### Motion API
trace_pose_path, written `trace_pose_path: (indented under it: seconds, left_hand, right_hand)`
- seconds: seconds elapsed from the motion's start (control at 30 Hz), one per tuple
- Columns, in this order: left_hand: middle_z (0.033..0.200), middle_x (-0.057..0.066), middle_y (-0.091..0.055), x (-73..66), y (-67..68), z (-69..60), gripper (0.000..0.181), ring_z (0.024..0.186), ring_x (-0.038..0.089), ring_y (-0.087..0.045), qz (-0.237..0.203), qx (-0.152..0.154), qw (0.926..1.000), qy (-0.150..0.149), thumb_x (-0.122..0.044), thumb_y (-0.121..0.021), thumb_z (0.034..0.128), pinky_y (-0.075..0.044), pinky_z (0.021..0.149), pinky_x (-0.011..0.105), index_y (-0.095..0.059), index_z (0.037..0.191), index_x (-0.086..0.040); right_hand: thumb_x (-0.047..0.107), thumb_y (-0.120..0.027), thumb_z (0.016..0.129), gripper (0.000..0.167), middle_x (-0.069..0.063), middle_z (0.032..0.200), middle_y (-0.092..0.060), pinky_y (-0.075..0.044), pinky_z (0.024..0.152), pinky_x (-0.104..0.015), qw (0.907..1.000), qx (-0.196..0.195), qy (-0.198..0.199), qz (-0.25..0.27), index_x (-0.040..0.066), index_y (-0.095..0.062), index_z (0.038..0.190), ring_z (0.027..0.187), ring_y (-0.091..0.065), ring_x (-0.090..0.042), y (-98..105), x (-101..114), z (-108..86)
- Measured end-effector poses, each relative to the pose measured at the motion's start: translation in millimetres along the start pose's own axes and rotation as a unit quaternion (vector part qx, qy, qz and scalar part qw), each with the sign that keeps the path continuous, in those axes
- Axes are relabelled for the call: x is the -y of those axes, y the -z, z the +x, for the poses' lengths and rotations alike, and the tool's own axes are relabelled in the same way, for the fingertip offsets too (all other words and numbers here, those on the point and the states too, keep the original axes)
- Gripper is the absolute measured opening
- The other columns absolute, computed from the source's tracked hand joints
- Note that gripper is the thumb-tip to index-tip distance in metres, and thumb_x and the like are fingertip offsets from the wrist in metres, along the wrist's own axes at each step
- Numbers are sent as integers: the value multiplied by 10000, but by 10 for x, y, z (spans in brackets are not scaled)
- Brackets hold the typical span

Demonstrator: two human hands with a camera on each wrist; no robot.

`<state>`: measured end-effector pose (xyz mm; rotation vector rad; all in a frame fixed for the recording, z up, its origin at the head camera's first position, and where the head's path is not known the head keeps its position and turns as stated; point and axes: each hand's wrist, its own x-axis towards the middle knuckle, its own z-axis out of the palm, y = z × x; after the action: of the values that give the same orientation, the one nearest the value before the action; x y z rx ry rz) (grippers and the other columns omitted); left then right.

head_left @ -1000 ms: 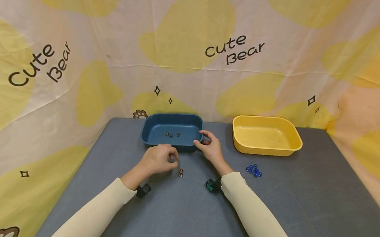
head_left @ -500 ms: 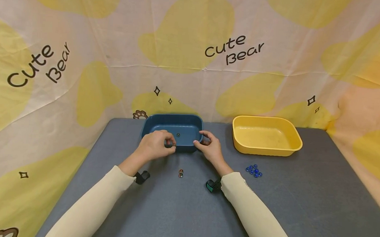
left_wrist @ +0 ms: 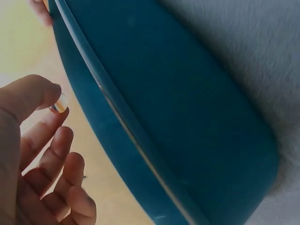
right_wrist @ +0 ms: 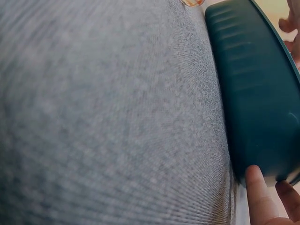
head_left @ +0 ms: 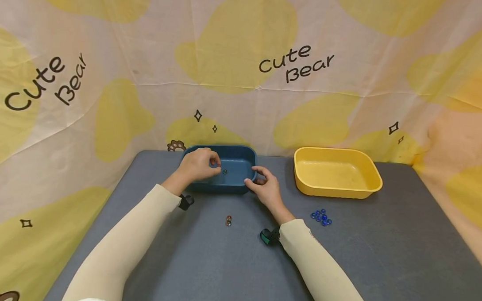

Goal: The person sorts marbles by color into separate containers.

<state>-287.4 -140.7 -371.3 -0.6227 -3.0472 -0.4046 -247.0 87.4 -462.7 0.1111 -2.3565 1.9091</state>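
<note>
My left hand (head_left: 199,163) is over the blue plastic container (head_left: 233,187), pinching a clear marble with an amber streak (left_wrist: 61,103) between thumb and index finger. Its other fingers are loosely curled. Inside the container a small marble (head_left: 225,171) shows; the hand hides part of the container floor. My right hand (head_left: 266,187) grips the container's right end, thumb near the front corner and fingers at the side. In the right wrist view, two fingertips touch the dark blue wall (right_wrist: 255,93). Two brownish marbles (head_left: 228,220) lie on the table in front of the container.
A yellow container (head_left: 337,193) stands at the back right of the grey table (head_left: 220,274). In front of it lies a cluster of several blue marbles (head_left: 324,217). A patterned cloth (head_left: 242,102) hangs directly behind both containers.
My left hand has risen from the table near the two brownish marbles, crossing the front rim to above the blue container. The right hand has stayed on the container's end.
</note>
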Motion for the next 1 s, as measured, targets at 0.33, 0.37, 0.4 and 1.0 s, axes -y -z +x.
trace_pose_path:
  seconds: [0.33, 0.37, 0.4, 1.0]
  left_hand:
    - [1024, 9, -672, 198, -116, 277, 142, 916, 186, -616, -312, 466, 9975, 437, -302, -659, 875, -508, 810, 404, -709, 963, -202]
    - [1028, 11, -670, 216, -142, 297, 145, 915, 187, -615, -351, 494, 9970, 488, -301, -658, 877, -508, 810, 402, -707, 968, -199]
    - [1030, 13, -669, 227, -165, 316, 148, 913, 190, -615, -381, 515, 9965, 540, -300, -658, 878, -508, 809, 401, -707, 971, -195]
    - [1054, 3, -683, 322, -353, 449, 165, 889, 194, -608, -626, 934, 9856, 1266, -333, -680, 878, -486, 741, 358, -705, 976, -203]
  right_hand:
    - [155, -749, 834, 489, -150, 1324, -572, -513, 642, -211, 10000, 25, -5, 33, 58, -579, 1283, 982, -688, -279, -16, -8, -4]
    - [155, -749, 835, 490, -147, 1326, -572, -514, 647, -212, 10000, 37, -11, 29, 59, -579, 1284, 988, -687, -282, -16, -10, -4]
    - [154, -751, 832, 492, -148, 1326, -573, -514, 648, -213, 10000, 34, -10, 38, 58, -579, 1282, 989, -687, -281, -16, -13, -3]
    - [139, -751, 832, 481, -158, 1333, -570, -491, 627, -186, 9999, 14, 9, 131, 48, -585, 1274, 978, -684, -298, -11, -7, 0]
